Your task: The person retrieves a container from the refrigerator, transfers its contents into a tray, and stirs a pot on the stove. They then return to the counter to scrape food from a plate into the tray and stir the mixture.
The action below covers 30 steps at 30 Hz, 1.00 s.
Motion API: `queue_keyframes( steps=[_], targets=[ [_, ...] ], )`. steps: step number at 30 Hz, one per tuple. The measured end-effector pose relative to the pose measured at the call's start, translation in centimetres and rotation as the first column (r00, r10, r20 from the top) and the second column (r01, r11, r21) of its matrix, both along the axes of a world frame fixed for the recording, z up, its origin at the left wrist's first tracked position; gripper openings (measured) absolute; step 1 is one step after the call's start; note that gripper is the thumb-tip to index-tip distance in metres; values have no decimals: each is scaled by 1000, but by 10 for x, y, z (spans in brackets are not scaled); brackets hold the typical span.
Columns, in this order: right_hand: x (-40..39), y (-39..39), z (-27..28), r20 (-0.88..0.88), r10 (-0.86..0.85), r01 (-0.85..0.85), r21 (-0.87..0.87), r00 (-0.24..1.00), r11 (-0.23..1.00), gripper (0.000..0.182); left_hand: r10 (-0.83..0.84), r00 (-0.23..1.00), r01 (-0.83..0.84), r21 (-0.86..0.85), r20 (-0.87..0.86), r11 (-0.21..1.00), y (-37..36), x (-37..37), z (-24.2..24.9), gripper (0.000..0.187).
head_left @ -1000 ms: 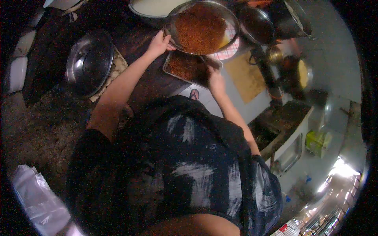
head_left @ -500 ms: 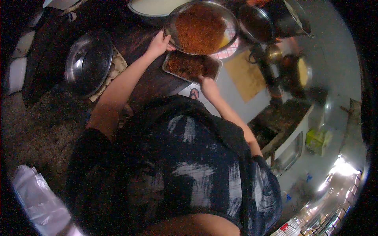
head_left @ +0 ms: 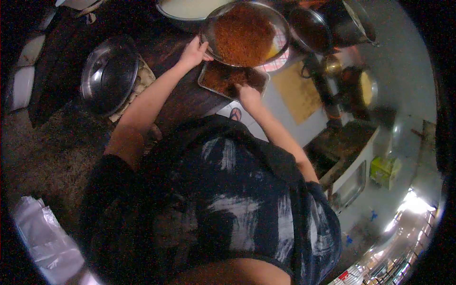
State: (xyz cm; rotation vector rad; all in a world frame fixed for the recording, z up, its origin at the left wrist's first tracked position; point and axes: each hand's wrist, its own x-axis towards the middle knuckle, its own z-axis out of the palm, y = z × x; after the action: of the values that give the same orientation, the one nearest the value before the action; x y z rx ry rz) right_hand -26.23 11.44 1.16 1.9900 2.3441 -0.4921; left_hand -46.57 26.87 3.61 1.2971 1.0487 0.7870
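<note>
At the top of the head view, a round bowl [head_left: 244, 35] holds a heap of reddish-brown crumbs. My left hand [head_left: 194, 54] grips its left rim, thumb and fingers closed there. Just below the bowl lies a shallow rectangular metal tray [head_left: 209, 87] with darker brown crumbs spread in it. Over the tray's near side is my right hand [head_left: 249, 97], its fingers curled and the tips down at the crumbs. What those fingers hold, if anything, is hidden.
A large steel bowl [head_left: 109, 78] rests on an egg carton [head_left: 141, 85] at left. Wide pale basin [head_left: 187, 9] stands behind the crumb bowl. Dark pots [head_left: 311, 28] stand to the right, above a cardboard sheet [head_left: 297, 90] on the floor. Plastic bags [head_left: 47, 237] lie lower left.
My right hand has shifted slightly left and up, further over the crumbs in the tray. My left hand stays on the bowl's rim.
</note>
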Motion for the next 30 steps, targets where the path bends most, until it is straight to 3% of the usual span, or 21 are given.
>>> queue_keyframes(
  steps=[8,13,17,21,25,27,30],
  targets=[
    [11,-31,83,-110,-82,95,123,991,988,40,-22,999,20,-43,-44,999,2,-6,-11,26],
    [28,-8,94,-240,-155,239,374,958,896,46,-54,995,53,-15,-86,998,-1,-2,-15,28],
    [32,18,89,-163,-168,230,530,972,816,49,-39,992,31,-68,-122,997,-13,0,-14,27],
    [28,23,71,-44,-166,171,367,985,914,50,-65,986,61,-31,-155,998,-23,0,-20,27],
    [26,13,53,-46,-105,114,457,993,882,49,-80,974,88,29,-210,996,-29,-4,-25,28],
    [26,6,53,-34,-99,105,321,994,941,47,-62,973,72,40,-221,997,-32,-4,-23,27],
    [26,-1,51,-30,-90,95,323,996,942,47,-57,973,70,49,-224,996,-28,-6,-37,28]
  ],
)
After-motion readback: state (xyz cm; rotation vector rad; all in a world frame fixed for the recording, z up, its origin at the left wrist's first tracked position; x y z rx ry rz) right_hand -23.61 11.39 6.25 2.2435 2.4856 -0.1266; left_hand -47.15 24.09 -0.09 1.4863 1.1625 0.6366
